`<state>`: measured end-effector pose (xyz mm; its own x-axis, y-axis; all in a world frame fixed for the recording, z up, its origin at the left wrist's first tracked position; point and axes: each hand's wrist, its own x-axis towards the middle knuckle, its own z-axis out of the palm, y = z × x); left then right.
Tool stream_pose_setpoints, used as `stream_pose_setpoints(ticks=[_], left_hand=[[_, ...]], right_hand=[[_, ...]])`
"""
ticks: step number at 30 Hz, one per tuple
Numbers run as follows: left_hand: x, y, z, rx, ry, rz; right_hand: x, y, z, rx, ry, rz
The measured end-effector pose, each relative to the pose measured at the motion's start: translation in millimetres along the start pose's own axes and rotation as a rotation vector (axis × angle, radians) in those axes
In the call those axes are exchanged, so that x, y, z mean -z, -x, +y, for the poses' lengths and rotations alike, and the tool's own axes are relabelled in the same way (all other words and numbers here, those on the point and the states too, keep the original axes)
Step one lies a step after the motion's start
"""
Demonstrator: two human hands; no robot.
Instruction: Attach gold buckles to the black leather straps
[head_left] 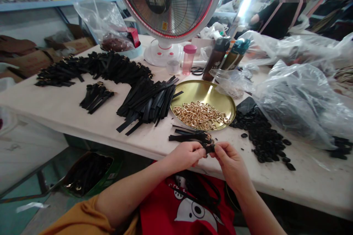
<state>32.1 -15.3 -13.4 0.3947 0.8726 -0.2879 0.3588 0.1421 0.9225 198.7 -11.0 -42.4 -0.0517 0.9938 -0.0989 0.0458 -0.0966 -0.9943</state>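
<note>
The left hand (189, 154) and right hand (231, 159) pinch a small black strap (210, 148) between their fingers at five o'clock, at the near edge of the table (154, 139). Keeping the left grip steady should help the right work neatly; gold fittings (198, 115) lie at the hands' twelve o'clock.

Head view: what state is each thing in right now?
Left hand: pinching black piece
Right hand: pinching same black piece
Gold tray: holding loose gold metal pieces
Strip heap: loose, overlapping
Pink-lidded container: upright, closed
Green floor container: open, holding black strips
Round-grilled appliance: upright; whether running, cannot tell
</note>
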Motion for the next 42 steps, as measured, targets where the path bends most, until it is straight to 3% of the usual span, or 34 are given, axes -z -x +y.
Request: stream_pose_setpoints(ticks=[5, 9, 12, 15, 19, 23, 29, 35, 42], left_hand=[[-2.3, 2, -2, -0.066, -0.167, 0.092], [1.9, 6, -2, -0.14, -0.403, 0.086], [2.5, 6, -3, -0.139, -0.469, 0.095], [-2.2, 4, -4, -0.154, -0.396, 0.114], [-10.3, 0, -4, -0.196, -0.266, 0.134], [-12.0, -2, -4, -0.163, -0.296, 0.173], [-3.3, 6, -3, -0.161, -0.212, 0.082], [-0.9, 8, 0, -0.182, -0.103, 0.076], [4.6, 12, -2, -0.102, 0.251, -0.067]], right_hand=[[-2, 8, -4, -0.012, -0.02, 0.009], [3, 8, -6, -0.078, 0.06, -0.089], [4, 7, -4, -0.038, 0.117, -0.098], [3, 6, -3, -0.05, 0.07, -0.073], [-1, 6, -3, -0.217, -0.235, -0.053], [-8, 7, -2, -0.297, -0.439, -0.052], [-8, 6, -3, -0.374, -0.522, -0.004], [-17, 15, -7, -0.368, -0.512, -0.11], [-11, 20, -13, -0.228, -0.446, -0.175]])
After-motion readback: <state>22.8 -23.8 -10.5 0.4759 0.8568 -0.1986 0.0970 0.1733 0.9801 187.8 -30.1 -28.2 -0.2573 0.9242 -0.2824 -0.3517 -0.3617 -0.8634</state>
